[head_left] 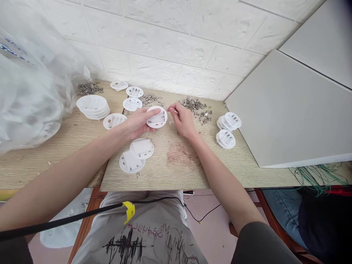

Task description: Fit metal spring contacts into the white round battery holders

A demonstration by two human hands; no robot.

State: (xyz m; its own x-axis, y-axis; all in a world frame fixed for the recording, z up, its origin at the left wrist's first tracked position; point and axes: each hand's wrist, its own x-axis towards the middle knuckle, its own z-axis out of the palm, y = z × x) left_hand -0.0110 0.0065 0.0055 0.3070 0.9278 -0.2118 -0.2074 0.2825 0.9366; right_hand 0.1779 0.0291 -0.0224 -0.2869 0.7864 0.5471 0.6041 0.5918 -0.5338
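Note:
My left hand point(139, 123) grips a round white plastic battery holder point(157, 117) by its left rim, just above the wooden table point(176, 168). My right hand point(183, 119) is pinched closed next to the holder's right edge; what it pinches is too small to name. A heap of small metal contacts point(196, 107) lies just behind my right hand. Two more white round parts point(136, 154) lie flat in front of my left hand.
A stack of white discs point(92, 106) and loose holders point(132, 103) lie at back left, beside a big clear plastic bag point(27, 95). More holders point(228, 129) sit at the right near a grey panel point(291, 117). Another metal heap point(88, 88) lies by the wall. Green wires point(319, 176) hang at the right.

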